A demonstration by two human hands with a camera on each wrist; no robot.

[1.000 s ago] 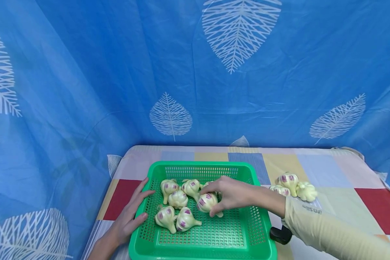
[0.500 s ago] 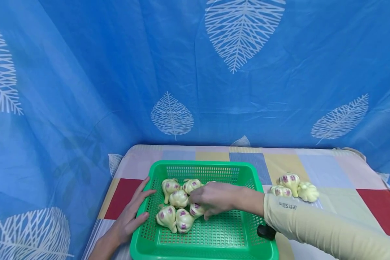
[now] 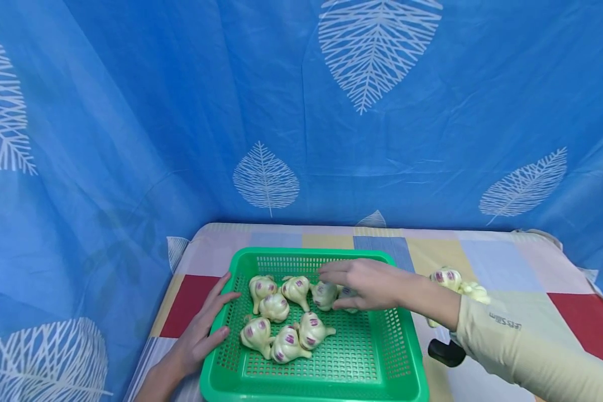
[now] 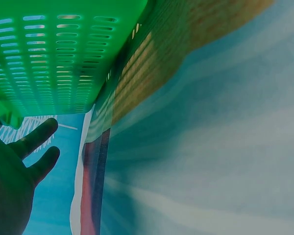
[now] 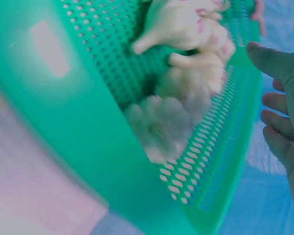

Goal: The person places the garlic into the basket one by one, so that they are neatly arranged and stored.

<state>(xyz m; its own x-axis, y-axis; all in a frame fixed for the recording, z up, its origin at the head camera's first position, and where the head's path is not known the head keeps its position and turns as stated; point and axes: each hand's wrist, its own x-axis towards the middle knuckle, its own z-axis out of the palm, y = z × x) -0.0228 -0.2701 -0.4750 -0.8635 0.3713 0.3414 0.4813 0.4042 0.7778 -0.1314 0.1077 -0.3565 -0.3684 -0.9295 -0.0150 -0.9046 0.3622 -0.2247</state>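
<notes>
A green plastic basket point(image 3: 315, 393) stands on the table with several garlic bulbs in it, white with purple marks. My left hand point(image 3: 201, 332) rests against its left rim, fingers spread; in the left wrist view the hand point(image 4: 12, 181) shows dark beside the perforated wall. Over the basket's back right part hangs my right hand point(image 3: 369, 283), fingers extended and holding nothing. Below it sit two garlic bulbs, one of them a bulb point(image 3: 324, 295) partly covered by the fingers. Nearer the front lies a garlic bulb point(image 3: 312, 330), apart from the right hand. The right wrist view shows the fingers point(image 5: 279, 103) past the rim.
More garlic bulbs point(image 3: 446, 277) lie on the patchwork tablecloth point(image 3: 502, 262) right of the basket, partly hidden by the right forearm. A blue curtain point(image 3: 301, 111) with white leaf prints hangs behind and on the left.
My right hand set a garlic bulb down beside the front bulbs in the basket, let go, and moved back up and to the right. The left hand stayed put.
</notes>
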